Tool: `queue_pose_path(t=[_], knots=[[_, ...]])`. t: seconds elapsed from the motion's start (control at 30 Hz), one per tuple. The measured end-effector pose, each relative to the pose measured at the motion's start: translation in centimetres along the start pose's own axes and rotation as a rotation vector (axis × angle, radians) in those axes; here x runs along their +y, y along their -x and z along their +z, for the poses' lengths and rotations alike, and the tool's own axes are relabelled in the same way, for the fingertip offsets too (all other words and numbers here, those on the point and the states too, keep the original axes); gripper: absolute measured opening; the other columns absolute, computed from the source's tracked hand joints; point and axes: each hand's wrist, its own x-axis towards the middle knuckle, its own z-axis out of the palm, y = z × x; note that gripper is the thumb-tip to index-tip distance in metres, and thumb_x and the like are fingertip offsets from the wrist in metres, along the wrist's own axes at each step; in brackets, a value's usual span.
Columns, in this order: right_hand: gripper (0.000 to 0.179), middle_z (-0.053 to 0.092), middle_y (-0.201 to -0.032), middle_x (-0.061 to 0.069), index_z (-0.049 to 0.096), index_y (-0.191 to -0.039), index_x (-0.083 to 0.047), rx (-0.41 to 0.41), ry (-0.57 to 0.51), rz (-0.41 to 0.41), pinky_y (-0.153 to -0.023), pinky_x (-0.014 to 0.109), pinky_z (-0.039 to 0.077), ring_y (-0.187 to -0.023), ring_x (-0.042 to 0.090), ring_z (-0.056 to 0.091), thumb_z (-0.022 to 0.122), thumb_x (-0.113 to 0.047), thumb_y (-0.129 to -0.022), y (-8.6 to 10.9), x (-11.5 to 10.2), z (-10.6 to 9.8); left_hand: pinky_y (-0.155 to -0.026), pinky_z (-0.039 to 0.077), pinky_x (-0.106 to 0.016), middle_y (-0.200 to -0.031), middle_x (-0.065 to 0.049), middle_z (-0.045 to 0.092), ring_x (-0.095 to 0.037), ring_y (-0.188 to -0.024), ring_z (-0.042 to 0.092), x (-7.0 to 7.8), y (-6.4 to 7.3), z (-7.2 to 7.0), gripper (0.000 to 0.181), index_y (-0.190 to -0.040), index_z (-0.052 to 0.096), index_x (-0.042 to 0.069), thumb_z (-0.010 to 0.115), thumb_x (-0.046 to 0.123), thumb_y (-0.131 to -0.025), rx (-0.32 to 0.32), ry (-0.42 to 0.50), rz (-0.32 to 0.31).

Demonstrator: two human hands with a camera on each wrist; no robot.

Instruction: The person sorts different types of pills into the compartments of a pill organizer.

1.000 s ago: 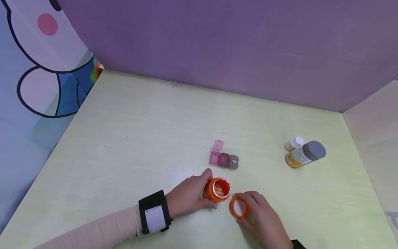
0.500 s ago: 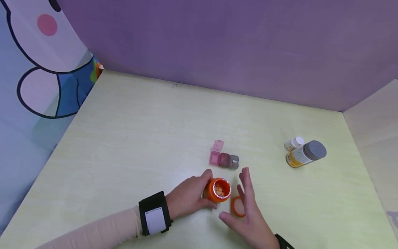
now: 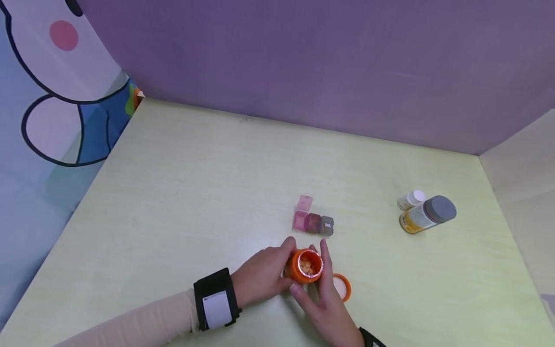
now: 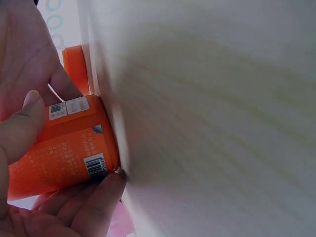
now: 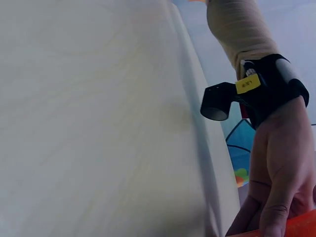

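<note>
My left hand (image 3: 262, 272) grips an uncapped orange pill bottle (image 3: 293, 270), its mouth tilted toward the head camera and pale tablets (image 3: 306, 264) showing inside. In the left wrist view, the thumb and fingers curl round the bottle (image 4: 74, 153), with its barcode labels visible. At the bottle's right side, my right hand (image 3: 327, 303) has its fingers mostly straight, fingertips and thumb close to the wall. Just right of that hand lies the orange cap (image 3: 342, 287), white inside facing up, partly behind the fingers. Left hand and wristband (image 5: 276, 94) also appear in the right wrist view.
A small pill box (image 3: 313, 223) sits beyond the bottle, its pink compartment with the lid raised. At the right stand a white-capped small bottle (image 3: 411, 200) and a larger grey-capped bottle (image 3: 427, 215). A purple wall (image 3: 303, 67) borders the table's back.
My right hand has let go of the orange cap, leaving it on the table, and moved left to the bottle's side. The left hand with the bottle has barely moved.
</note>
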Motion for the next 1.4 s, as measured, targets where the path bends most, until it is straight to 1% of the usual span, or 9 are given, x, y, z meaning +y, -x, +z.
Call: queue_pose_path(t=[0.1, 0.33, 0.43, 0.63, 0.77, 0.87, 1.03, 1.27, 1.4], knots=[[0.089, 0.032, -0.172, 0.013, 0.009, -0.167, -0.017, 0.008, 0.032, -0.006, -0.128, 0.053, 0.029, -0.160, 0.037, 0.029, 0.068, -0.029, -0.103, -0.1, 0.0, 0.0, -0.088, 0.060, -0.030, -0.116, -0.010, 0.076, -0.016, -0.094, 0.069, 0.0, 0.0, 0.0, 0.043, -0.120, 0.052, 0.009, 0.082, 0.009, -0.089, 0.002, -0.009, 0.003], [0.066, 0.052, -0.154, 0.008, 0.029, -0.155, -0.012, 0.025, 0.096, -0.089, -0.118, 0.017, 0.041, -0.142, 0.027, 0.050, 0.067, -0.023, -0.102, -0.4, 0.4, -0.3, -0.078, 0.053, -0.023, -0.112, -0.009, 0.075, -0.011, -0.083, 0.061, -0.4, -0.2, 0.0, 0.041, -0.118, 0.051, 0.009, 0.080, 0.008, -0.089, 0.000, 0.008, 0.024], [0.065, 0.053, -0.152, 0.008, 0.030, -0.154, -0.012, 0.025, 0.119, -0.088, -0.119, 0.020, 0.043, -0.141, 0.026, 0.051, 0.068, -0.023, -0.102, -0.4, 0.5, -0.4, -0.081, 0.054, -0.025, -0.114, -0.007, 0.076, -0.013, -0.088, 0.063, -0.6, -0.2, -0.1, 0.042, -0.118, 0.051, 0.012, 0.082, 0.010, -0.090, -0.012, 0.035, 0.037], [0.066, 0.056, -0.149, 0.010, 0.032, -0.152, -0.009, 0.061, 0.221, -0.137, -0.120, 0.031, 0.047, -0.137, 0.028, 0.055, 0.070, -0.026, -0.100, -0.2, 0.8, -0.5, -0.109, 0.055, -0.050, -0.128, -0.015, 0.073, -0.031, -0.123, 0.069, -0.6, 0.1, -1.5, 0.034, -0.119, 0.056, 0.009, 0.075, 0.000, -0.092, 0.011, 0.064, 0.020], [0.067, 0.057, -0.147, 0.011, 0.033, -0.152, -0.008, 0.080, 0.257, -0.226, -0.115, 0.020, 0.046, -0.134, 0.027, 0.057, 0.071, -0.023, -0.099, -0.3, 1.9, -0.7, -0.104, 0.057, -0.048, -0.119, -0.013, 0.072, -0.028, -0.112, 0.069, -1.0, -0.5, -2.8, 0.038, -0.122, 0.059, 0.005, 0.079, 0.002, -0.090, 0.143, 0.080, -0.066], [0.069, 0.056, -0.147, 0.011, 0.033, -0.153, -0.009, 0.084, 0.251, -0.240, -0.113, 0.014, 0.044, -0.135, 0.025, 0.056, 0.073, -0.022, -0.098, -0.4, 2.4, -0.7, -0.103, 0.057, -0.045, -0.121, -0.012, 0.069, -0.026, -0.112, 0.067, -1.4, -1.8, -3.6, 0.058, -0.134, 0.058, 0.003, 0.088, 0.013, -0.085, 0.195, 0.079, -0.106], [0.071, 0.055, -0.151, 0.008, 0.032, -0.156, -0.015, 0.074, 0.262, -0.166, -0.117, 0.038, 0.050, -0.137, 0.029, 0.055, 0.071, -0.033, -0.099, -0.6, 2.9, -0.7, -0.101, 0.054, -0.041, -0.119, -0.014, 0.063, -0.025, -0.109, 0.058, -2.1, -4.5, -4.3, 0.079, -0.145, 0.055, -0.001, 0.093, 0.023, -0.080, 0.154, 0.034, -0.116], [0.074, 0.055, -0.149, 0.008, 0.029, -0.158, -0.017, 0.072, 0.307, -0.243, -0.113, 0.010, 0.041, -0.134, 0.027, 0.056, 0.071, -0.033, -0.099, -0.8, 4.2, -0.7, -0.096, 0.051, -0.037, -0.117, -0.015, 0.063, -0.024, -0.106, 0.055, -2.6, -6.5, -4.2, 0.070, -0.140, 0.063, 0.002, 0.092, 0.022, -0.080, 0.138, 0.034, -0.145], [0.074, 0.055, -0.150, 0.008, 0.030, -0.158, -0.017, 0.068, 0.275, -0.217, -0.116, 0.026, 0.048, -0.135, 0.025, 0.055, 0.072, -0.034, -0.099, -0.8, 3.9, -0.7, -0.091, 0.049, -0.033, -0.114, -0.013, 0.064, -0.022, -0.103, 0.054, -2.5, -6.7, -4.0, 0.065, -0.138, 0.067, 0.005, 0.092, 0.021, -0.080, 0.162, 0.045, -0.161]])
